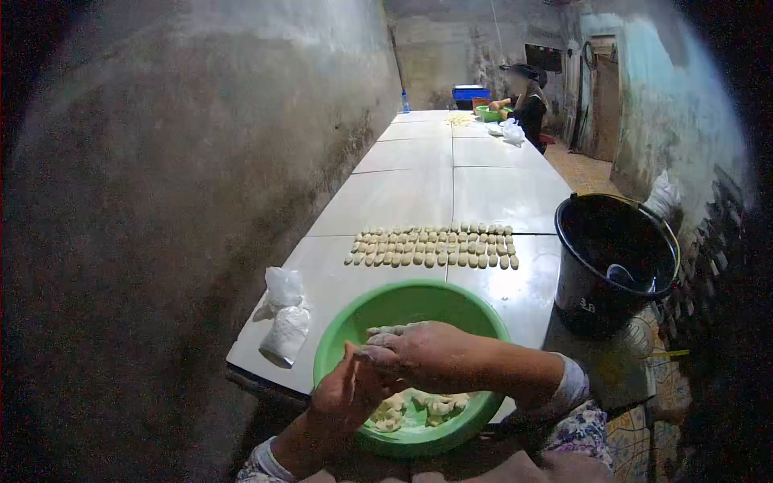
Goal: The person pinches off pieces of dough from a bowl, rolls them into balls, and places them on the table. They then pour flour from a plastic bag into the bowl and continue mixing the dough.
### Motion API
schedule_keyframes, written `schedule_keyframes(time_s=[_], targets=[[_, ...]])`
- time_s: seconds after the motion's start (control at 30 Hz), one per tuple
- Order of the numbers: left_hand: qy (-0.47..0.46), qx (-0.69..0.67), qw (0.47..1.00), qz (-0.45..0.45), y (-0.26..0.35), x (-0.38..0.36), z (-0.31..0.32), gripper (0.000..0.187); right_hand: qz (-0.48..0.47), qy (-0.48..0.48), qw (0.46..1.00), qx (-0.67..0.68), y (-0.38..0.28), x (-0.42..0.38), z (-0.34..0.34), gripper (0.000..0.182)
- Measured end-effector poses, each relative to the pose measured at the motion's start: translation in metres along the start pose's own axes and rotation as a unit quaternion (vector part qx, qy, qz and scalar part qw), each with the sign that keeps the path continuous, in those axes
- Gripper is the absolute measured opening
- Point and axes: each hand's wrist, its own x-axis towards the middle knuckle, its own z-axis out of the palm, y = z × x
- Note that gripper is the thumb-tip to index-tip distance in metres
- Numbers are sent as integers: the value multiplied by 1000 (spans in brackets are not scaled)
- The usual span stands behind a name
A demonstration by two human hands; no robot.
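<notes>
Over the green basin (483,322), my left hand (354,388) and my right hand (415,348) are pressed palm to palm. The right one lies across the top, its fingers dusted with white powder. Whatever sits between the palms is hidden. Clumps of pale dough (441,406) lie in the bottom of the basin, below my wrists. Just beyond the basin, several rows of small oval dough pieces (431,245) are laid out on the white tabletop (403,197).
Left of the basin lies a clear bag of white powder (286,334). A black bucket (600,310) stands at the table's right side. At the far end, a person (527,101) works over another green basin (487,113), near white bags (509,131) and a blue crate (469,94).
</notes>
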Motion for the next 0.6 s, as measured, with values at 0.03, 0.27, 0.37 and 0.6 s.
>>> schedule_keyframes(time_s=[0.03, 0.27, 0.37, 0.6], targets=[[1, -1, 1000, 2, 0, -5, 5, 69, -17, 22, 998, 59, 1, 1, 1, 72], [-99, 251, 951, 151, 0, -4, 7, 49, 0, 139, 989, -58, 1, 3, -8, 60], [-72, 168, 975, 125, -1, -1, 0, 50, 22, 85, 995, -47, -1, -1, -23, 40], [-38, 292, 951, 91, -2, -2, 3, 46, -83, 126, 988, -16, 5, -5, -17, 22]])
